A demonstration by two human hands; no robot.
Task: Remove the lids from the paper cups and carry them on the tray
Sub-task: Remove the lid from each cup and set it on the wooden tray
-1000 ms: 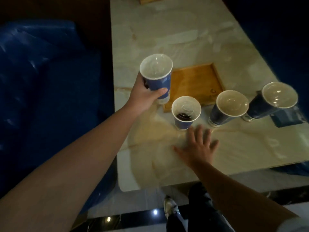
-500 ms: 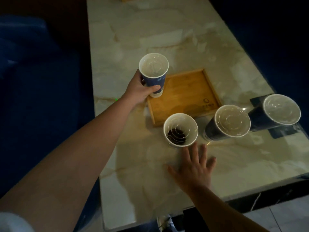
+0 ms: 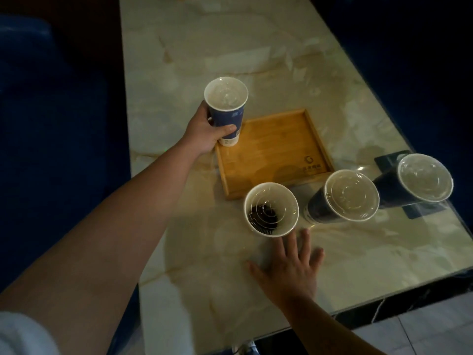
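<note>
My left hand (image 3: 204,130) grips a blue paper cup (image 3: 226,108) with a clear lid, its base at the near-left corner of the wooden tray (image 3: 271,152). In front of the tray stands a cup (image 3: 271,208) with dark liquid visible inside and a clear lid that seems pushed down into it. To its right stand two more lidded blue cups (image 3: 345,198) (image 3: 419,180). My right hand (image 3: 289,267) lies flat on the table with fingers spread, just in front of the dark-liquid cup and holding nothing.
The marble table (image 3: 230,47) runs away from me; its near edge is at the bottom right. A dark flat card or coaster (image 3: 386,160) lies under the far-right cup. Blue seating (image 3: 38,124) fills the left side.
My left hand has carried the cup down and back to the tray's near-left corner. The view has shifted and come closer; my right hand stays flat on the table.
</note>
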